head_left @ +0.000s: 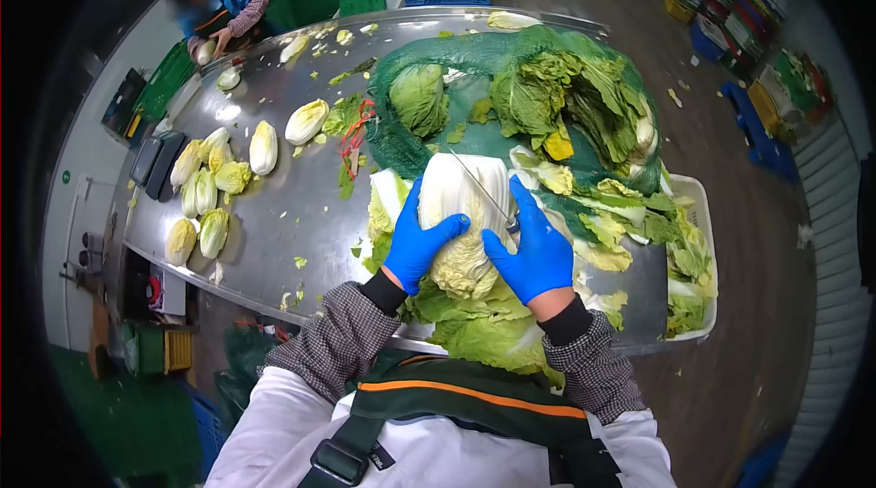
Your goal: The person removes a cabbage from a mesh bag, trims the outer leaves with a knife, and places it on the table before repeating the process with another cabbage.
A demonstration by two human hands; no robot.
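Pale cabbage [463, 237], white end away.

Against the white-and-yellow cabbage [464, 223], the gloves [537, 255] are blue; the net [394, 137] behind it is green.

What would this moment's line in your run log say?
left hand: on cabbage | right hand: on cabbage, with knife | green net: beyond, holding leafy heads

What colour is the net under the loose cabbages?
The net is dark green, showing best in the head view.
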